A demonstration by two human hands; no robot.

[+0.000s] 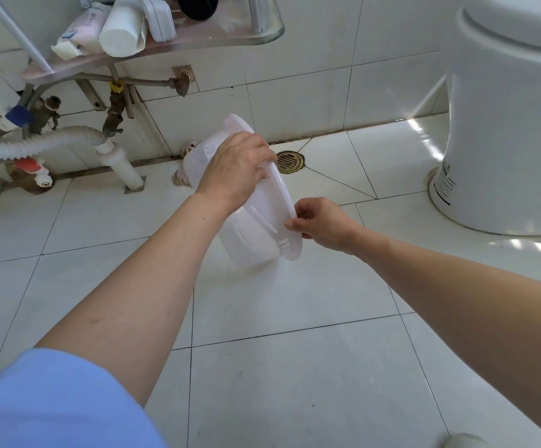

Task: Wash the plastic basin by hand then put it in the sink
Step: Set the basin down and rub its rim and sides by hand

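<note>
A white translucent plastic basin (256, 227) is tilted on its side above the tiled floor, its open mouth facing right toward the floor drain. My left hand (237, 169) grips the upper part of its rim, fingers curled over the edge. My right hand (321, 224) pinches the lower rim near some raised lettering. The basin's far end is partly hidden behind my left hand. No sink is visible.
A brass floor drain (289, 162) lies just right of the basin. A toilet (502, 118) stands at the right. Pipes and valves (110, 124) run along the wall at left, under a shelf (165, 43) with toiletries. A crumpled cloth (183, 176) lies behind the basin.
</note>
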